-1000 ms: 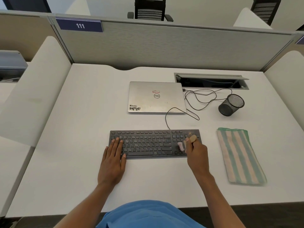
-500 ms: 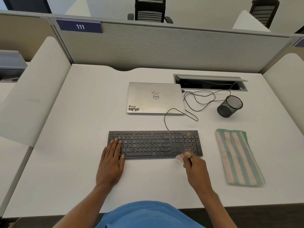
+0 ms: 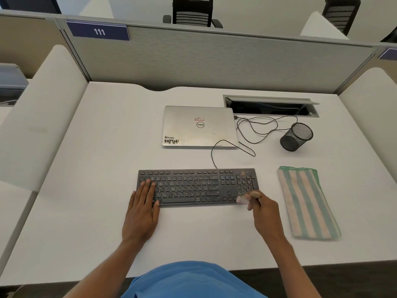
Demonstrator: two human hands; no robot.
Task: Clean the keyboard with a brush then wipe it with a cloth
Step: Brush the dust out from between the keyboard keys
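Note:
A black keyboard (image 3: 197, 186) lies across the middle of the white desk (image 3: 96, 168). My left hand (image 3: 142, 209) rests flat on its left end, fingers straight over the keys. My right hand (image 3: 263, 214) grips a small brush (image 3: 247, 197) with a wooden handle and pale bristles. The bristles touch the keyboard's front right corner, below the number pad. Light specks show at the top of the number pad. A folded cloth (image 3: 307, 203) with green and beige stripes lies to the right of the keyboard, apart from both hands.
A closed silver laptop (image 3: 199, 125) sits behind the keyboard, with a black cable (image 3: 257, 127) looping to its right. A black mesh pen cup (image 3: 296, 136) stands at the back right. An open cable tray (image 3: 270, 106) is set into the desk's rear. Partitions surround the desk.
My right hand swept the brush from the number pad down to the keyboard's front edge, then back onto the front right corner. My left hand stayed put.

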